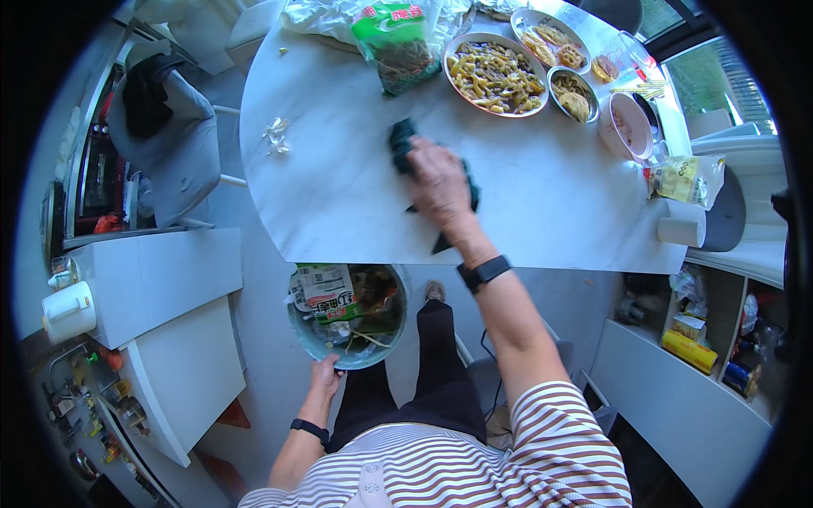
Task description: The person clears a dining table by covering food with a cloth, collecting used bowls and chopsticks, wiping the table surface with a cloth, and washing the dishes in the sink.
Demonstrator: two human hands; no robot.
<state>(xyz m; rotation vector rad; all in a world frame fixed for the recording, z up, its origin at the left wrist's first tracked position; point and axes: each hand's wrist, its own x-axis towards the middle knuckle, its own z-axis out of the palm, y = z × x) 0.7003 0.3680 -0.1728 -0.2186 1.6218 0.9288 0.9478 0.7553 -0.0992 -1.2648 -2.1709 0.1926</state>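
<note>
My right hand [438, 178] presses a dark green cloth [401, 143] against the white marble-patterned tabletop [546, 197], and motion blurs both a little. Below the table's near edge, my left hand [326, 374] grips the rim of a round bluish-green waste bin [307, 340]. Inside the bin lie a printed food wrapper [327, 292], food scraps and thin pale stalks. Crumpled whitish scraps [277, 136] sit on the tabletop, left of the cloth. The thumb rests on the bin's rim, while the other fingers of that hand are mostly hidden.
A green-printed plastic bag [403, 54], a large bowl of cooked food [495, 75], a small metal bowl [573, 95] and a plate of food [551, 39] stand along the far side. A pink-white bowl [625, 127] is at right. A draped chair [168, 146] stands left.
</note>
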